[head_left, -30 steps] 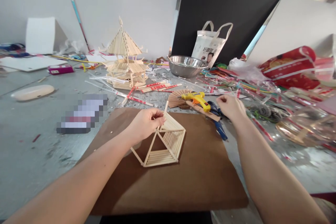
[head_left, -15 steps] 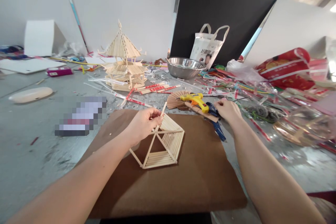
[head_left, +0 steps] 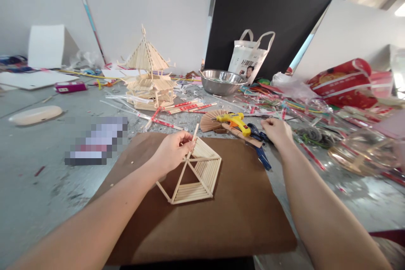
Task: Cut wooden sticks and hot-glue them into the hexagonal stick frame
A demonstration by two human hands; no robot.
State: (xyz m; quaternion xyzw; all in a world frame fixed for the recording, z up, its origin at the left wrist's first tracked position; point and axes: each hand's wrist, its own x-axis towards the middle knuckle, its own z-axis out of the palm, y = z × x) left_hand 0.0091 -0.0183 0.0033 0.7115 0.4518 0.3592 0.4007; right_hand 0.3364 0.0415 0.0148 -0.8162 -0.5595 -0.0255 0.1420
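My left hand (head_left: 173,149) is closed in a pinch on a thin wooden stick (head_left: 196,129), whose tip sticks up past the fingers. Under that hand lies a six-sided frame (head_left: 185,181) of pale wooden sticks, with some of its wedges filled by rows of sticks; the hand and forearm cover its left part. My right hand (head_left: 277,131) has its fingers curled, just right of a dark blue-handled tool (head_left: 254,130). Whether anything is in those fingers is hidden. A yellow glue gun (head_left: 236,122) lies left of the tool, on brown cardboard pieces.
Brown board (head_left: 202,236) lies under the frame. Behind it stand a stick pagoda model (head_left: 147,80) and a metal bowl (head_left: 223,82). A phone (head_left: 98,141) and white oval case (head_left: 36,115) lie at left. Wrappers and a clear container (head_left: 360,152) crowd the right.
My right hand has shifted slightly to the right, a little farther from the blue-handled tool. My left hand keeps its pinch in nearly the same place.
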